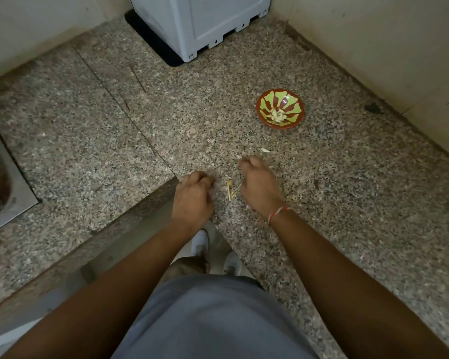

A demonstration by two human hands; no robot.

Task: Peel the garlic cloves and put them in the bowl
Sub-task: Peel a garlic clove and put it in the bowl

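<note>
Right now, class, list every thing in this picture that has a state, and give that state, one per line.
Bowl: upright on the counter, holding a small heap of peeled cloves.
Peeled cloves: bare, piled in the bowl's middle.
Left hand: fingers curled, contents hidden.
Right hand: fingers curled, grip on something pale at the fingertips, unclear.
Garlic skins: loose on the counter between the hands.

A speckled grey-brown granite table (244, 81) fills an L-shaped corner, a thin seam running diagonally across its slabs. Pale cream tiled walls (373, 42) close it in at the back and right. A light grey plastic appliance (200, 24) stands in the far corner on a black mat (151, 40). A stainless steel sink (0, 182) is set in at far left. The light is dim and even.
</note>
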